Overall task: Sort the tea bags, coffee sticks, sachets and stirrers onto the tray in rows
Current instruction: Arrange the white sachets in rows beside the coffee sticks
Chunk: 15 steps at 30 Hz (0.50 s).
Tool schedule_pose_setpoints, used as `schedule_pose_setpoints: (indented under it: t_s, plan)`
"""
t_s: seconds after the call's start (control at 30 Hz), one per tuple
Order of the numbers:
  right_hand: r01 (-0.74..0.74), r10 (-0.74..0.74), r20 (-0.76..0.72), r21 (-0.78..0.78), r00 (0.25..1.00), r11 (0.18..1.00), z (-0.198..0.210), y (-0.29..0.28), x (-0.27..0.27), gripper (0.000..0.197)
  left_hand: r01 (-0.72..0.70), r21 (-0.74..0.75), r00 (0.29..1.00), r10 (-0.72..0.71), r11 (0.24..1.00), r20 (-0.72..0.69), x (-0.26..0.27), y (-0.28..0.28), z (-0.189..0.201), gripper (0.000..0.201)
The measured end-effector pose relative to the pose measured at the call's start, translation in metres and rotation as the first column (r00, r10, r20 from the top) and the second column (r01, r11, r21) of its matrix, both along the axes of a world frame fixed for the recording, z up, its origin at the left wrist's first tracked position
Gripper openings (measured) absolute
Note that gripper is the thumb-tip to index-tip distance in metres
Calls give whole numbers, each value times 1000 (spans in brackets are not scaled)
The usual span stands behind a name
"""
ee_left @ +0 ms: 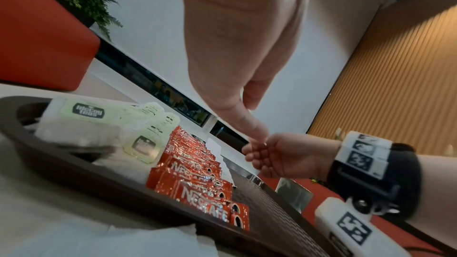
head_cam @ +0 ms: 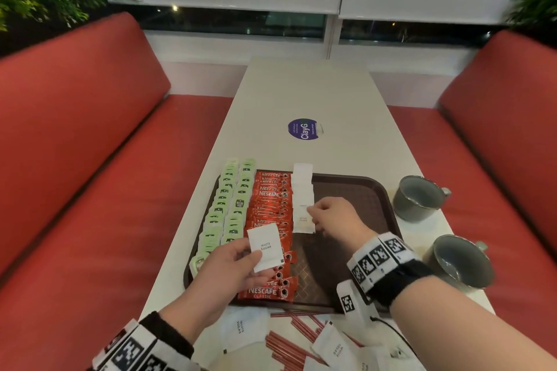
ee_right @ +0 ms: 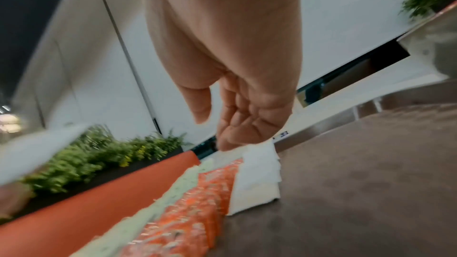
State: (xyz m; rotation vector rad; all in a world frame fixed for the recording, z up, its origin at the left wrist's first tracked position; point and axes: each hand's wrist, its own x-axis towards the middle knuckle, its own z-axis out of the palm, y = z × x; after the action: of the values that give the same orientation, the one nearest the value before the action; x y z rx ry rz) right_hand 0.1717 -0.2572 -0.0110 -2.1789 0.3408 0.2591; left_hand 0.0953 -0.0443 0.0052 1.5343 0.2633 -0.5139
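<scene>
Head view: the left hand [head_cam: 232, 265] pinches a sachet [head_cam: 265, 247] above the coffee sticks [head_cam: 272, 214] on the tray [head_cam: 355, 190]; the right hand [head_cam: 334, 217], fingers loosely curled, touches the sachet row [head_cam: 303, 199]. Left wrist view: tea bags [ee_left: 138, 132] flank the sticks. Right wrist view: relaxed fingertips [ee_right: 227, 144] rest on the row.

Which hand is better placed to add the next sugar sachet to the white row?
Probably the left hand: it already pinches a white sugar sachet, while the right hand rests on the row.
</scene>
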Motion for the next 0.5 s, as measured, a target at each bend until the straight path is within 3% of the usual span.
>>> schedule_pose_setpoints:
  t_s: [0.1, 0.17, 0.23, 0.37, 0.5]
  plan:
    - [-143, 137, 42, 258, 990, 955, 16, 19, -36, 17, 30, 35, 999, -31, 999, 26, 3, -7, 3, 22]
    - [-169, 153, 72, 342, 986, 924, 14, 26, -47, 8, 45, 46, 998, -47, 998, 43, 5, -11, 5, 24]
    - [-148, 119, 101, 366, 988, 919, 9, 31, -54, 3, 55, 51, 996, -58, 997, 61, 6, -14, 7, 24]
    - [-115, 70, 133, 369, 989, 922, 15, 29, -58, 12, 76, 78, 992, -84, 994, 95, 7, -13, 9, 20]
    - [114, -149, 138, 231, 979, 966, 13, 7, -35, 7, 32, 134, 990, -51, 990, 134, 2, 7, 9, 16]
